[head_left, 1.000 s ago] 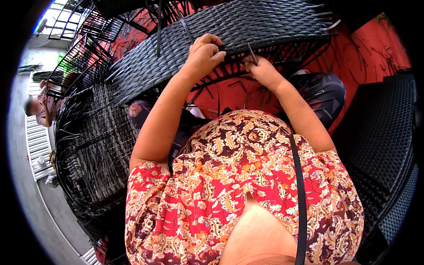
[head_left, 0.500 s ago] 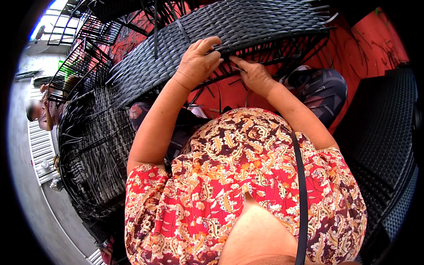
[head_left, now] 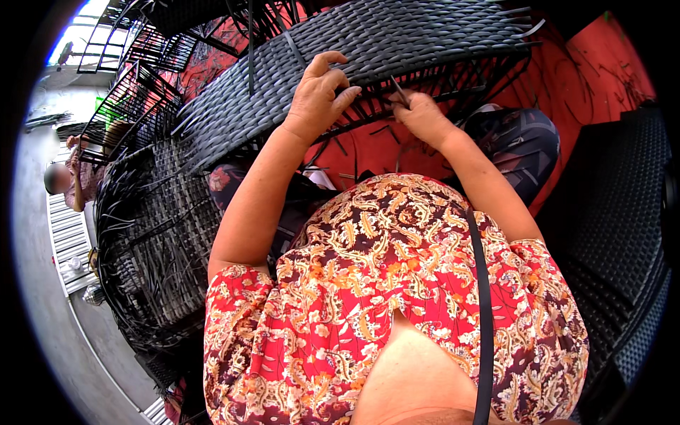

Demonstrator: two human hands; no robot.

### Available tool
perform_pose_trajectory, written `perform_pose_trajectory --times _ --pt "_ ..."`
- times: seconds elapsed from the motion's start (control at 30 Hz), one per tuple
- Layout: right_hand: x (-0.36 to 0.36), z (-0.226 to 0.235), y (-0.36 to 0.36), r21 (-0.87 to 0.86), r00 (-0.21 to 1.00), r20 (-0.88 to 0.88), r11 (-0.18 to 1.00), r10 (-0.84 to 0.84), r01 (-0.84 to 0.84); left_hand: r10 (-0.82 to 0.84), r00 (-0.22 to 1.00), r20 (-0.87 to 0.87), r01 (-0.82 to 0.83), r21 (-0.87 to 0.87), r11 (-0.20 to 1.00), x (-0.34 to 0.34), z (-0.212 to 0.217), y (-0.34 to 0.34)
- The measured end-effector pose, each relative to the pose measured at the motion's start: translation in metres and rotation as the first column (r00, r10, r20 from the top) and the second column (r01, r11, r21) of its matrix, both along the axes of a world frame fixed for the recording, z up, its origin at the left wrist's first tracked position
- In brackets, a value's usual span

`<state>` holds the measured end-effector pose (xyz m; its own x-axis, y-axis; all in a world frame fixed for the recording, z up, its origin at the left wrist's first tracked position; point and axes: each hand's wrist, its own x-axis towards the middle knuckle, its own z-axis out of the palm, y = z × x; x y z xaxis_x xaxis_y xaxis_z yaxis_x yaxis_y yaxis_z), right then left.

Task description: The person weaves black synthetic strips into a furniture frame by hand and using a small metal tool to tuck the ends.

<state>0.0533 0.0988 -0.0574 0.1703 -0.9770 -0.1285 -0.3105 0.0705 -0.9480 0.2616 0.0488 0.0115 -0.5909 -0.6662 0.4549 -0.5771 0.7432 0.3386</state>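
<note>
Head view, the only feed I get. I see the grey woven panel (head_left: 404,39) across the top, in front of the person's body, with dark bars (head_left: 464,83) under its near edge and red ground (head_left: 418,152) below. Long axis runs diagonally, lower left to upper right; loose strand ends stick out at both ends.

Left hand (head_left: 317,95) is at the near edge, about mid-length: fingers half curled, forefinger over the weave, thumb reaching rightward. I can't tell whether it pinches a strand or just rests there.

Right hand (head_left: 425,117) is just right of it, fingers closed round a slim dark pointed piece (head_left: 399,90), tip up and slightly left, toward the panel edge. Blade or strip end, I can't tell which.

Step, my read: edge work on the weave, left steadying, right working with the pointed piece. Next move calls for, I'd judge, a steady edge and the tip kept clear of the left thumb.

Also logged: a dark woven piece (head_left: 159,241) to the left, black woven panels (head_left: 613,205) to the right.
</note>
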Motion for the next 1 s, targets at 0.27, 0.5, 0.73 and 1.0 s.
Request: perform_pose_trajectory --times 0.27,0.5,0.73,1.0 --pt "-0.027 0.044 -0.004 0.213 0.962 0.272 0.976 -0.018 -0.042 0.063 0.997 -0.049 -0.059 0.092 0.994 -0.003 -0.007 -0.004" --pt "-0.033 0.077 -0.025 0.008 0.971 0.159 0.984 0.176 -0.180 0.062 0.998 -0.029 -0.063 -0.051 0.997 0.011 -0.006 -0.009" --pt "-0.037 0.102 -0.052 -0.043 0.955 -0.082 0.956 0.285 -0.289 -0.056 0.995 -0.078 0.058 0.025 0.998 0.018 -0.010 -0.013" --pt "-0.048 0.109 -0.074 -0.157 0.884 -0.412 0.938 0.222 -0.309 0.020 0.994 -0.109 -0.006 0.120 0.993 0.016 -0.013 -0.014"
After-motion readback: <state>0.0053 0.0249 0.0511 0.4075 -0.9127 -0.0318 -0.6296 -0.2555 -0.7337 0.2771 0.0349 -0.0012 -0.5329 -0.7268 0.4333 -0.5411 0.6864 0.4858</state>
